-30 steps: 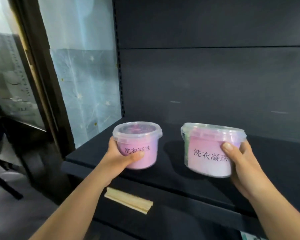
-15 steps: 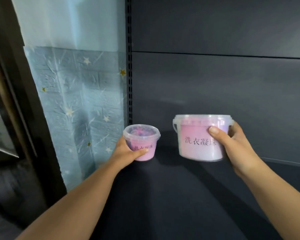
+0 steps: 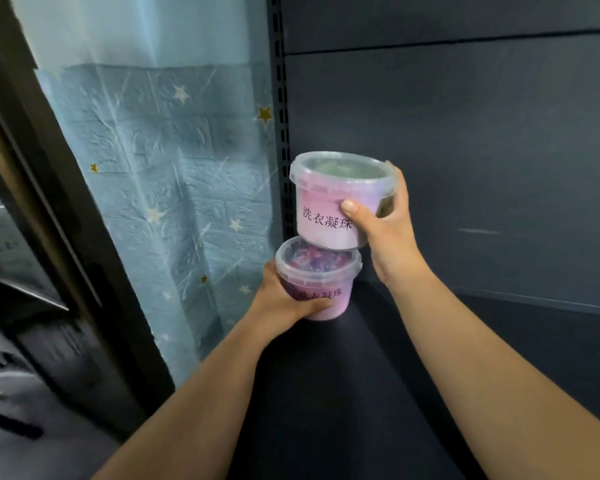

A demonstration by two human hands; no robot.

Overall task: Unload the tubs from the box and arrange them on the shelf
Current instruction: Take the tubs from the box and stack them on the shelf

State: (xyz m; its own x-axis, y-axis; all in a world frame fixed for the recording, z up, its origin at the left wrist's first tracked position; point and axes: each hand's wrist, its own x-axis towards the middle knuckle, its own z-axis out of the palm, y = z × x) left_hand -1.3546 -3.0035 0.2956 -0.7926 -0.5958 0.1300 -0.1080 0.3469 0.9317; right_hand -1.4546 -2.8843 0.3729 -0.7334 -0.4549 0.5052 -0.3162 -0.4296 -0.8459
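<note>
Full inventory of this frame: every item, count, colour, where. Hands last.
large tub: 1, pink with clear lid, held directly above the small tub; contact unclear
small tub: 1, pink-purple with clear lid, at the shelf's back left corner
shelf: 1, dark, below both tubs
back panel: 1, dark grey, behind the tubs
slotted upright: 1, dark, left edge of the back panel
wall covering: 1, light blue with stars, left of the upright
dark frame: 1, far left
left hand: 1, grips the small tub's left side
right hand: 1, grips the large tub's right side

Two pink tubs (image 3: pixel 329 216), two hands (image 3: pixel 387 237), one shelf (image 3: pixel 326 393)
</note>
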